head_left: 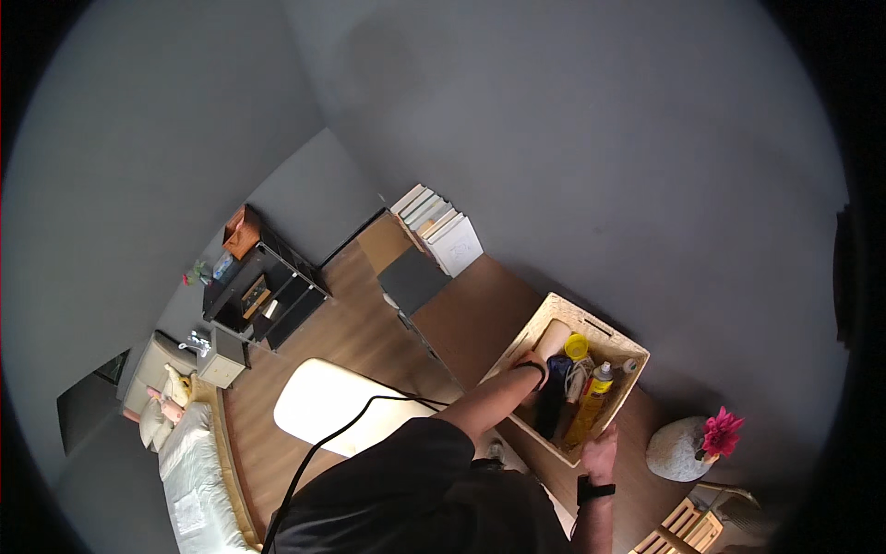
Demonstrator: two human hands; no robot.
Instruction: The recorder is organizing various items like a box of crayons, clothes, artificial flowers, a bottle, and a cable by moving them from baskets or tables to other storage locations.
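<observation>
A cream woven basket (631, 353) sits tilted in my view on a brown tabletop. My left hand (534, 358), a dark band at its wrist, reaches over the basket's left side beside a pale beige cylinder (554, 339); its fingers are mostly hidden. My right hand (600, 450), below a black wristband, closes on the basket's near right rim. Inside the basket lie a yellow round container (576, 346), a yellow spray can with a white top (596, 389), a dark blue and black item (553, 395) and a small whitish bundle (579, 377).
The brown tabletop (475, 314) runs along the grey wall, with upright books (432, 219) at its far end. A rounded stone-like vase (678, 450) with a pink flower stands right of the basket. A slatted wooden chair (690, 528), white table (332, 406), shelf and bed surround it.
</observation>
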